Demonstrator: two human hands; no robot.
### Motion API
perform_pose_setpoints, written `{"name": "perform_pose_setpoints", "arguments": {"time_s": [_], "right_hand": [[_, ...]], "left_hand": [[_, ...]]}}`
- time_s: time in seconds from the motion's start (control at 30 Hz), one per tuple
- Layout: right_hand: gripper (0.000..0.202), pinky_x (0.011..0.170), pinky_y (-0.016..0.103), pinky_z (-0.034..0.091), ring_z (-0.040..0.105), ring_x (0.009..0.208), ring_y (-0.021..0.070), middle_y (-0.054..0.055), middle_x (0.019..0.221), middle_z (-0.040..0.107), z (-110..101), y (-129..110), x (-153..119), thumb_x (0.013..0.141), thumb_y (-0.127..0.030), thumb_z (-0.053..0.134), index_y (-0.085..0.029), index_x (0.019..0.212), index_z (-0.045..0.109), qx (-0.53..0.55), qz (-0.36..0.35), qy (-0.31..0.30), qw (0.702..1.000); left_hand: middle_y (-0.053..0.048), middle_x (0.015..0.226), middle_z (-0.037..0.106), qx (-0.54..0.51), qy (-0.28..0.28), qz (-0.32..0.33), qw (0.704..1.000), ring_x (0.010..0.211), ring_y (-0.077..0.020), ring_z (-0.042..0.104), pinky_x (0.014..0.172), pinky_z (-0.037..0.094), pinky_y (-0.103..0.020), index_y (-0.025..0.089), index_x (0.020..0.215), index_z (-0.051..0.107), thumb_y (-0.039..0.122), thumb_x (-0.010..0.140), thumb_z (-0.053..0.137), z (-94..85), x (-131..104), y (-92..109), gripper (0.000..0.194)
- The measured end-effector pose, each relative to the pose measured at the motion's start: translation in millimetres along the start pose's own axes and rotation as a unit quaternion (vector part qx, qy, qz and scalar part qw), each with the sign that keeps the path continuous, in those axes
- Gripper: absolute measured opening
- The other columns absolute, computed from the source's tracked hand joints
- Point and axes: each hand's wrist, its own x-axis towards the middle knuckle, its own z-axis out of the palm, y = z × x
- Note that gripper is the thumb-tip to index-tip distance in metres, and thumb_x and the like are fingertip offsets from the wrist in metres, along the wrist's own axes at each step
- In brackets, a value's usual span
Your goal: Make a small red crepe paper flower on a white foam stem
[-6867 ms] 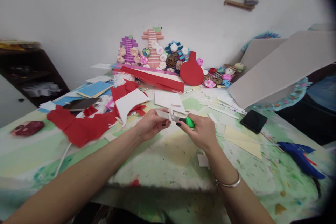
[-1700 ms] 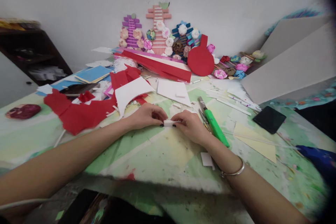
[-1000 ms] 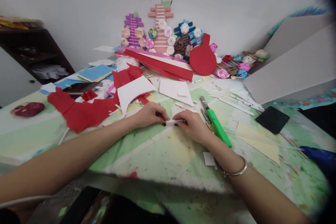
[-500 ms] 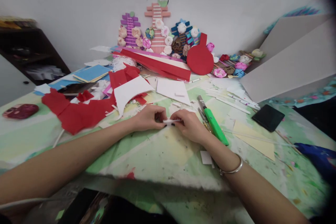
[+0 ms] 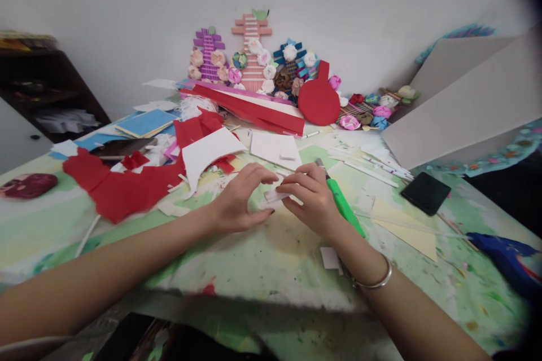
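A small white strip of card or foam board (image 5: 274, 196) is pinched in the fingers of my right hand (image 5: 311, 197), above the table's front part. My left hand (image 5: 243, 197) is just left of it, thumb and fingers spread apart in a C shape around the strip's free end, holding nothing. Under and beside my right hand lies a green utility knife (image 5: 344, 206), partly hidden by the hand. A small white square (image 5: 329, 258) rests by my right wrist. Beyond my hands are a white board (image 5: 273, 146) bearing a small strip and a curved white cutout (image 5: 209, 152).
Red crepe paper (image 5: 131, 194) covers the left side. A red paddle-shaped piece (image 5: 319, 101) leans behind, near several flower-decorated stick crafts (image 5: 252, 62). To the right are a black flat object (image 5: 425, 193), yellow paper (image 5: 402, 228), a blue glue gun (image 5: 499, 256) and a grey board (image 5: 466, 90).
Both hands were pinching the white strip together. My left fingers have since opened away from it, while my right hand keeps it, tilted. The view has shifted slightly.
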Motion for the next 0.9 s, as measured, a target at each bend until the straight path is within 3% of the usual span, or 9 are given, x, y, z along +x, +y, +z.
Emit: {"name": "perform_pose_setpoints", "arguments": {"time_s": [0.07,0.17,0.23,0.33,0.47,0.6,0.9], "right_hand": [[0.018,0.082,0.040,0.039,0.049,0.093,0.0213,0.002,0.089,0.069,-4,-3,0,0.082,-0.009,0.060,-0.024,0.091,0.064,0.002,-0.012,0.011,1.000],[0.020,0.082,0.040,0.040,0.050,0.093,0.0210,0.002,0.090,0.069,-7,-8,0,0.083,-0.010,0.061,-0.026,0.094,0.063,0.009,-0.027,0.018,0.999],[0.021,0.081,0.040,0.041,0.050,0.092,0.0211,0.002,0.090,0.068,-8,-11,0,0.083,-0.011,0.062,-0.027,0.095,0.063,0.008,-0.036,0.029,0.999],[0.021,0.079,0.040,0.043,0.050,0.090,0.0206,0.003,0.090,0.066,-9,-12,0,0.082,-0.011,0.063,-0.028,0.094,0.063,0.001,-0.047,0.054,0.997],[0.023,0.078,0.039,0.044,0.049,0.089,0.0201,0.004,0.090,0.063,-8,-10,0,0.079,-0.010,0.066,-0.028,0.093,0.063,-0.002,-0.060,0.083,0.995],[0.020,0.079,0.039,0.044,0.050,0.087,0.0198,0.003,0.087,0.061,-7,-8,0,0.080,-0.012,0.066,-0.030,0.088,0.065,0.012,-0.041,0.091,0.995],[0.015,0.076,0.038,0.043,0.053,0.082,0.0177,0.003,0.083,0.061,-2,-7,1,0.083,-0.012,0.062,-0.025,0.086,0.066,0.085,0.016,0.073,0.994]], "left_hand": [[-0.009,0.106,0.057,-0.139,-0.016,-0.077,0.987,0.095,-0.0212,0.055,0.078,0.047,-0.032,0.019,0.115,0.053,0.029,0.069,0.071,-2.5,1,-1,0.050],[-0.008,0.094,0.062,-0.365,-0.065,-0.232,0.899,0.082,-0.0173,0.061,0.069,0.049,-0.028,0.016,0.106,0.060,0.040,0.079,0.063,-3.3,3,-7,0.036],[-0.006,0.080,0.064,-0.445,-0.104,-0.299,0.838,0.070,-0.0147,0.062,0.065,0.050,-0.026,0.013,0.092,0.066,0.038,0.079,0.064,-3.3,4,-10,0.029],[-0.005,0.069,0.066,-0.493,-0.140,-0.339,0.789,0.060,-0.0124,0.062,0.062,0.050,-0.025,0.010,0.085,0.069,0.029,0.073,0.072,-5.0,5,-9,0.022],[-0.006,0.071,0.070,-0.534,-0.136,-0.370,0.748,0.061,-0.0136,0.066,0.063,0.052,-0.024,0.010,0.084,0.070,0.021,0.066,0.077,-7.8,5,-6,0.023],[-0.008,0.066,0.071,-0.568,-0.149,-0.383,0.713,0.059,-0.0162,0.068,0.058,0.052,-0.023,0.009,0.078,0.069,0.024,0.067,0.077,-6.3,5,-6,0.020],[-0.007,0.062,0.071,-0.579,-0.124,-0.400,0.699,0.054,-0.0131,0.067,0.052,0.050,-0.020,0.011,0.074,0.066,0.020,0.073,0.073,-1.1,3,-3,0.011]]}}
